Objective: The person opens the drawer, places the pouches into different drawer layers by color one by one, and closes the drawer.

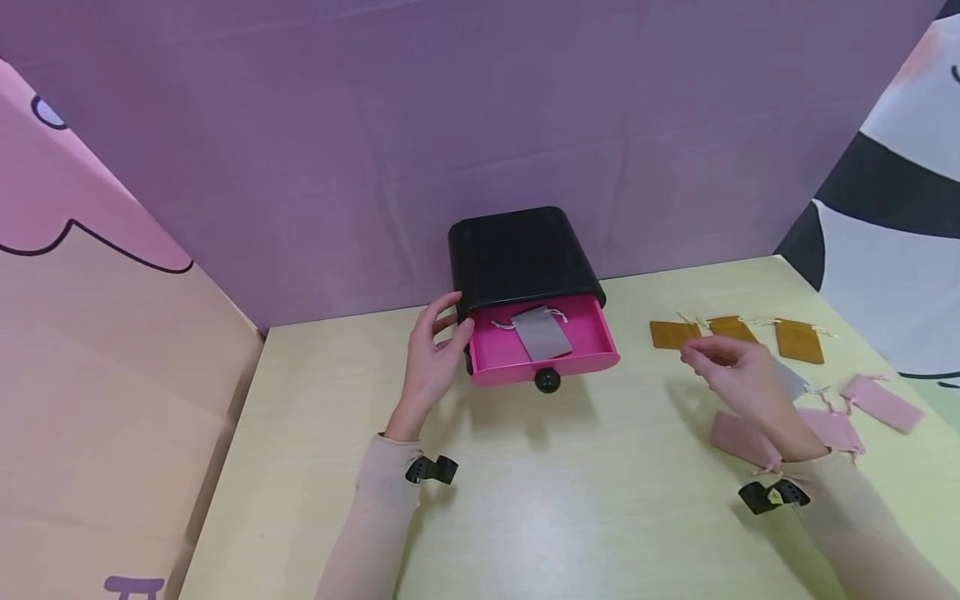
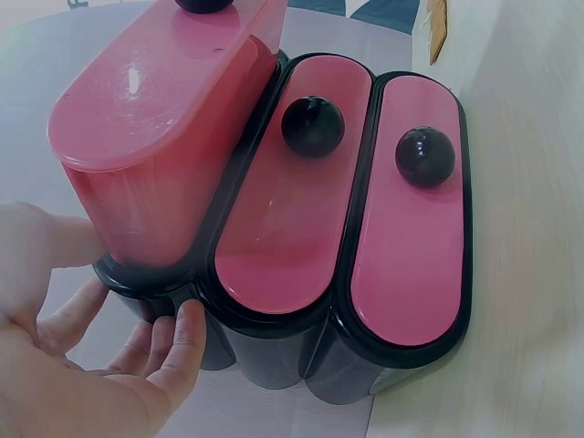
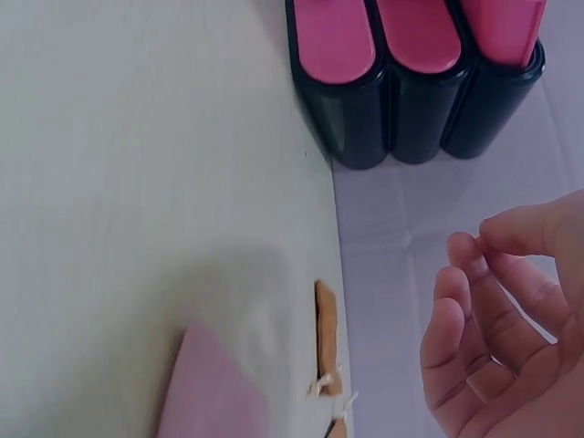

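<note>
A black case (image 1: 517,254) with pink drawers stands at the back of the table. Its top drawer (image 1: 596,333) is pulled out, with a grey drawstring pouch (image 1: 543,333) lying inside. My left hand (image 1: 433,358) touches the case's left side beside that drawer, its fingers loosely bent in the left wrist view. To the right, my right hand (image 1: 742,383) hovers above several pouches, thumb and fingertips close together and nothing visible between them. Beneath it, a second grey pouch (image 1: 791,381) and a pink pouch (image 1: 742,440) are partly covered.
Three brown pouches (image 1: 799,341) lie in a row at the table's far right. Two more pink pouches (image 1: 883,403) are near the right edge. In the left wrist view, the lower drawers (image 2: 292,219) sit pushed in, with round black knobs. A purple cloth wall (image 1: 337,167) rises behind the table.
</note>
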`<state>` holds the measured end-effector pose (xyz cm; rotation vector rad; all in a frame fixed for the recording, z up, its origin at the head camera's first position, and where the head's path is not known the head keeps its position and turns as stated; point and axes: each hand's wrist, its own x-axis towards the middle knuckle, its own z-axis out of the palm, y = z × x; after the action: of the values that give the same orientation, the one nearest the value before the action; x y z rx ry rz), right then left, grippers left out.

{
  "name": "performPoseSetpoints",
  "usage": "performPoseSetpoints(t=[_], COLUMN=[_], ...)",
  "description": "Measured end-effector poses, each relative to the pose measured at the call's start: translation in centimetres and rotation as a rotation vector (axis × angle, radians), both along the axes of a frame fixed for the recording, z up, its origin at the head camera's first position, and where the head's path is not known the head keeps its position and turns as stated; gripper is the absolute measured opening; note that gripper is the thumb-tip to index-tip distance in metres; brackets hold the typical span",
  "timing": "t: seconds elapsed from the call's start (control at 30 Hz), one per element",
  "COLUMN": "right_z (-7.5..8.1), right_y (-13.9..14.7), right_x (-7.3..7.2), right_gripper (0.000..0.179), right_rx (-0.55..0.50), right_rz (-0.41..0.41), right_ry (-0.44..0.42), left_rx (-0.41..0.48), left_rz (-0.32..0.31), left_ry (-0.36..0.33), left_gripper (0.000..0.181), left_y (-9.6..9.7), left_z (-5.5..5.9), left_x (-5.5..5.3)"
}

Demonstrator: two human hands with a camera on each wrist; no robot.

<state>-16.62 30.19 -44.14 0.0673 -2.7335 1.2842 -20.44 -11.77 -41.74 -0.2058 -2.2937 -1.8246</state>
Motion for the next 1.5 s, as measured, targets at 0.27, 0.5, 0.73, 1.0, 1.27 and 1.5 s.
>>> performPoseSetpoints(t=[0.27,0.5,0.73,1.0,1.27,1.5], right_z=[-0.6,-1.0,-1.6,-2.2,-2.3,-2.7], right_y=[2.3,3.6,4.8,7.1,9.2,10.4], right_x=[0.2,0.4,0.7,0.9,0.9,0.9], right_gripper=[0.043,0.045,0.050,0.054,0.063,0.059], right_rx=[0.048,0.089,0.094,0.089,0.112,0.164], right_rz=[-0.060,-0.077,-0.100,-0.108,-0.144,-0.162], right_ry=[-0.060,-0.084,-0.113,-0.150,-0.226,-0.192], left_rx=[0.006,0.005,0.004,0.016,0.013,0.014], left_rz=[-0.007,-0.007,-0.010,-0.011,-0.007,-0.005], left_ry=[0.005,0.010,0.009,0.007,0.006,0.004], left_gripper=[0.048,0.048,0.048,0.049,0.048,0.048], left_y=[0.1,0.1,0.1,0.1,0.0,0.0], left_z=[0.0,0.0,-0.1,0.0,-0.3,-0.2], left_x=[0.0,0.1,0.0,0.0,-0.1,0.0])
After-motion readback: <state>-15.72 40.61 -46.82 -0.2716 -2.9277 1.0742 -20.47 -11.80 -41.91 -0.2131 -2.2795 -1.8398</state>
